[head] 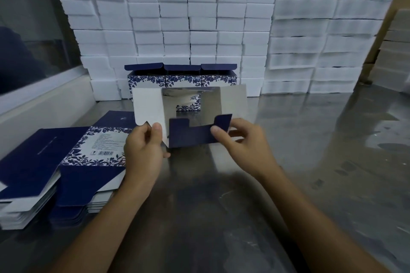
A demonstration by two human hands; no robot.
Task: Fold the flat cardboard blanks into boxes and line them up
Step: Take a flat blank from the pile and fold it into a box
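Head view, looking down at a shiny metal table (288, 139): 2 bare hands hold a half-opened box (188, 108) upright in the air just above the table, its open end facing the viewer so the silvery inside shows; the left hand (143, 150) pinches a white side flap between thumb and fingers, likely to steady it; the right hand (239, 142) pinches the navy bottom flap (195, 134) between thumb and fingers, seemingly to tuck it shut; behind, 3 finished boxes (183, 77) with blue floral print stand touching in a row, lids open, against a wall of white blocks (177, 17); flat blanks (66, 162) lie stacked at the left, within easy reach.
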